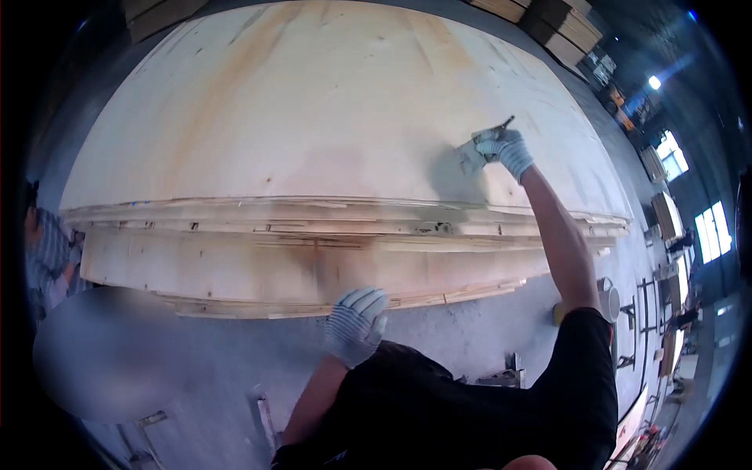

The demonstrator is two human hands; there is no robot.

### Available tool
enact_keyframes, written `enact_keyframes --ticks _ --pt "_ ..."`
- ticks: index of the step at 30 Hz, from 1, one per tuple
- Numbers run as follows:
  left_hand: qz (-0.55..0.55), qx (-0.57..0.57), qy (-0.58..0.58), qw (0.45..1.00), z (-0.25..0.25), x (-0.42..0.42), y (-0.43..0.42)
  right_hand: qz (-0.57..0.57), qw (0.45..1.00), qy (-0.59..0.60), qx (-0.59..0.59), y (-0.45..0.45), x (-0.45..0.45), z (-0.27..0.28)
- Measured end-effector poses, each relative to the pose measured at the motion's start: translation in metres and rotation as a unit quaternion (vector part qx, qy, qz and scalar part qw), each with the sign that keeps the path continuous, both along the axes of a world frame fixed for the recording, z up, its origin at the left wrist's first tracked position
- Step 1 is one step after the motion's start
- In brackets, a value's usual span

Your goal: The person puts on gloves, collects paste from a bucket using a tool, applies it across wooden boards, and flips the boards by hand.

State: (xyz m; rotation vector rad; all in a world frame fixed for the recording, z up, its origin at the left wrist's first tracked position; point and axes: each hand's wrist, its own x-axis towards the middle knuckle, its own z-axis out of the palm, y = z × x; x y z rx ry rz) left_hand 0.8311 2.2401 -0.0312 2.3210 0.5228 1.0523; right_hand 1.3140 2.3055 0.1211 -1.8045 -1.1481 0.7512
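Observation:
My right hand (505, 150), in a pale work glove, is closed around a scraper, whose broad blade (470, 154) is against or just over the top plywood sheet (337, 102). Its dark handle end sticks out beyond my fingers. The sheet is large and pale, with brownish streaks and small knots. My left hand (357, 323), in a striped glove, is beside the near edge of the lower sheets (423, 274). Its fingers are extended and nothing shows in them; I cannot tell whether they touch the wood.
At the far left another person's striped sleeve (55, 243) is close to the stack's corner. A bucket (609, 301) stands on the floor to my right. Stacked boards (560, 31) lie beyond the far right corner. Metal frames (501, 376) are near my body.

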Motion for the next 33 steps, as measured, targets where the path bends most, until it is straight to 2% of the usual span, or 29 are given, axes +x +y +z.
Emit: enact_keyframes --ticks 1,3,6,7,8,10,11,12,13,15,17,18,19,21,22,23,25,27,28,30,33 --pt "0.014 -0.001 0.008 1.0 -0.01 -0.015 0.007 0.035 0.996 -0.081 -0.026 0.021 -0.002 0.003" --pt "0.035 -0.004 0.026 0.999 -0.035 -0.058 0.016 0.106 0.989 -0.102 -0.021 0.013 -0.029 0.009" --pt "0.161 -0.08 0.067 0.981 -0.066 -0.139 0.013 0.159 0.982 -0.102 -0.002 -0.043 -0.09 0.012" --pt "0.21 -0.113 0.064 0.969 -0.086 -0.164 0.008 0.167 0.967 -0.195 -0.004 -0.057 -0.109 0.016" --pt "0.246 -0.175 0.046 0.952 -0.101 -0.186 0.002 0.137 0.973 -0.182 -0.039 -0.064 -0.131 0.027" --pt "0.311 -0.299 0.009 0.902 -0.121 -0.224 -0.006 0.126 0.988 -0.09 -0.024 -0.043 -0.141 0.029" --pt "0.313 -0.296 0.014 0.902 -0.128 -0.237 -0.002 0.117 0.992 -0.045 -0.017 -0.032 -0.146 0.032" --pt "0.314 -0.291 0.019 0.904 -0.131 -0.251 0.006 0.141 0.988 0.054 0.041 -0.01 -0.156 0.041" --pt "0.312 -0.286 0.025 0.906 -0.126 -0.262 0.018 0.096 0.991 -0.024 0.089 0.015 -0.173 0.054" --pt "0.328 -0.258 -0.002 0.909 -0.106 -0.268 0.045 0.12 0.982 0.139 0.032 0.073 -0.181 0.048" --pt "0.317 -0.201 0.012 0.927 -0.086 -0.286 0.08 0.052 0.995 -0.089 0.005 0.146 -0.166 -0.001" --pt "0.3 -0.155 0.035 0.941 -0.08 -0.297 0.102 0.074 0.986 -0.151 -0.017 0.16 -0.185 0.007" --pt "0.278 -0.112 0.062 0.952 -0.078 -0.312 0.122 0.102 0.981 -0.165 0.001 0.161 -0.194 0.003" --pt "0.276 -0.15 0.005 0.949 -0.082 -0.344 0.147 0.156 0.969 -0.19 0.028 0.134 -0.208 -0.009" --pt "0.274 -0.159 -0.022 0.948 -0.081 -0.365 0.167 0.139 0.974 -0.178 0.022 0.11 -0.231 -0.011" --pt "0.277 -0.101 -0.026 0.955 -0.079 -0.381 0.193 0.123 0.977 -0.171 0.025 0.087 -0.258 -0.006" --pt "0.288 -0.003 -0.032 0.957 -0.071 -0.413 0.225 0.086 0.975 -0.197 -0.048 0.061 -0.312 0.013" --pt "0.291 0.05 -0.002 0.955 -0.042 -0.44 0.274 0.045 0.985 -0.159 -0.051 0.076 -0.358 0.034" --pt "0.297 0.081 0.003 0.951 -0.023 -0.45 0.303 0.026 0.989 -0.139 -0.046 0.094 -0.374 0.04" --pt "0.321 0.154 0.03 0.934 0.001 -0.464 0.367 0.032 0.996 -0.055 0.066 0.147 -0.395 0.045" --pt "0.357 0.232 0.085 0.901 0.008 -0.476 0.44 0.025 0.986 0.01 0.164 0.241 -0.42 0.055"
